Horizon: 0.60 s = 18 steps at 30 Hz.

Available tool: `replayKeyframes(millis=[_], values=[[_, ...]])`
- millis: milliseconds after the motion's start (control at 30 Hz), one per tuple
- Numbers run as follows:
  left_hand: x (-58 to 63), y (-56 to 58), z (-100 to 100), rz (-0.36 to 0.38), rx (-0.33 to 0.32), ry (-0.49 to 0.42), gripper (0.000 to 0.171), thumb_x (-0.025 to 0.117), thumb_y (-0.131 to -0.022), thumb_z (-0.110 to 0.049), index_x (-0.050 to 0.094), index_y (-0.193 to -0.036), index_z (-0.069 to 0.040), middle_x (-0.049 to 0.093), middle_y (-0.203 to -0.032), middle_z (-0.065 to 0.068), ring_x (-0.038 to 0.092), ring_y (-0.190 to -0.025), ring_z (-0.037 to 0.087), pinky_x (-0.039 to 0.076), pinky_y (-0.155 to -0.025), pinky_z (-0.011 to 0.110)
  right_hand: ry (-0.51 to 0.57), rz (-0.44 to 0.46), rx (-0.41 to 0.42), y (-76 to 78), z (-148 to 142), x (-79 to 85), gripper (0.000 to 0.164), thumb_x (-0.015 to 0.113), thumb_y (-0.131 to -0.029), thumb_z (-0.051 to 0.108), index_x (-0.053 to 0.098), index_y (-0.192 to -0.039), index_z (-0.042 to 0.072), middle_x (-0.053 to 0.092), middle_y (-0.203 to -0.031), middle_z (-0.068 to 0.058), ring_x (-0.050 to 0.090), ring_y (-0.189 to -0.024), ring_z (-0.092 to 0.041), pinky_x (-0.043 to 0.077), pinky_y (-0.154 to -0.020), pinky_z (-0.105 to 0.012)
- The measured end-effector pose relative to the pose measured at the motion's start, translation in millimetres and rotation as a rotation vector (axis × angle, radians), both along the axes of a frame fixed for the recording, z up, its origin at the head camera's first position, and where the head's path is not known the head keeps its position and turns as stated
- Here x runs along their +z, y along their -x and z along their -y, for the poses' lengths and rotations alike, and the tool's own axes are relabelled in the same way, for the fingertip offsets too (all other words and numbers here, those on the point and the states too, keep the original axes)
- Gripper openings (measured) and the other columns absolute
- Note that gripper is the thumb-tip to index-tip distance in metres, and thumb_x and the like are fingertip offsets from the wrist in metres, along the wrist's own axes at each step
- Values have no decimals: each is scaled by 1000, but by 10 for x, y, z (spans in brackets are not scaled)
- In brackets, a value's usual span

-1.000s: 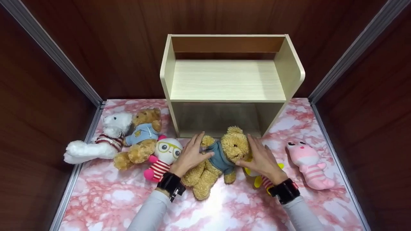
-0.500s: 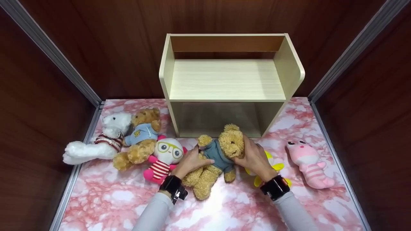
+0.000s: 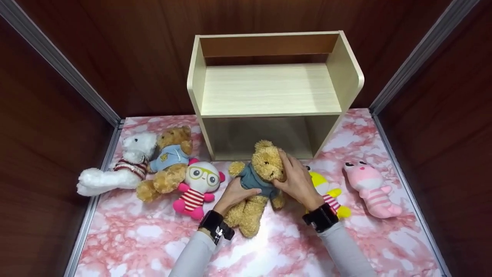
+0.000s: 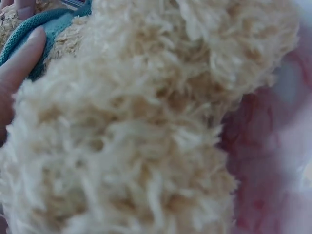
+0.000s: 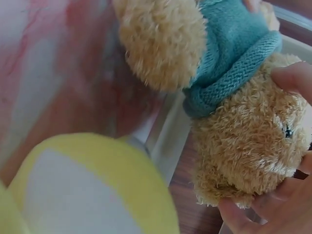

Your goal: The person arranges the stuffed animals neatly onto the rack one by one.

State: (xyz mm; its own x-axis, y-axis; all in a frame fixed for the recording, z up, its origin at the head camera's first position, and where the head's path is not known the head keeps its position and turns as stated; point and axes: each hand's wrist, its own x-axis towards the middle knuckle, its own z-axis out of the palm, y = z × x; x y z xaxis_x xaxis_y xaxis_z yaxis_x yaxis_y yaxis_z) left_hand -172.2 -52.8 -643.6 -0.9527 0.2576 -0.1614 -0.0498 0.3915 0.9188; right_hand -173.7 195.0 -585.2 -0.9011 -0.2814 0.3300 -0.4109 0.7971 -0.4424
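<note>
Teddy bear in a teal sweater is grasped by both hands. Left hand grips the trunk from the side, thumb laid across the front of the sweater near its hem. Right hand holds the head, thumb at the muzzle, fingers round the far side; the right wrist view confirms fingertips against the fur. The bear leans, head up, before the lower compartment of a pale wooden shelf, its head overlapping that opening in the head view. Whether its feet touch the table cannot be told.

A black wristband is worn on the left wrist and a similar one on the right, each next to a pale sleeve.

Just beside the right hand, and partly hidden by it, lies a yellow toy; farther right lies a pink toy. Near the left hand lies a panda toy with yellow glasses, then a brown bear in a blue top, then a white bear in a striped garment. Dark wood-grain walls enclose the table, which has a pink marbled surface.
</note>
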Motion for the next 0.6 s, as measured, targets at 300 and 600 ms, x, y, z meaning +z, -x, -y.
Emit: replayKeyframes(millis=[300, 600], values=[[-107, -33, -71, 8, 191, -95, 65, 87, -78, -37, 67, -125, 3, 72, -116, 15, 65, -108, 27, 51, -101, 42, 84, -57, -12, -47, 5, -17, 94, 87, -86, 31, 36, -158, -2, 41, -156, -29, 44, -139, -46, 39, -111, -63], [-54, 6, -128, 75, 314, -329, 66, 86, -84, -35, 62, -128, 8, 69, -122, 19, 64, -115, 32, 47, -107, 45, 323, 118, -105, -210, -3, 5, 83, 77, -95, 30, 35, -155, -9, 46, -151, -31, 50, -135, -45, 44, -109, -57]])
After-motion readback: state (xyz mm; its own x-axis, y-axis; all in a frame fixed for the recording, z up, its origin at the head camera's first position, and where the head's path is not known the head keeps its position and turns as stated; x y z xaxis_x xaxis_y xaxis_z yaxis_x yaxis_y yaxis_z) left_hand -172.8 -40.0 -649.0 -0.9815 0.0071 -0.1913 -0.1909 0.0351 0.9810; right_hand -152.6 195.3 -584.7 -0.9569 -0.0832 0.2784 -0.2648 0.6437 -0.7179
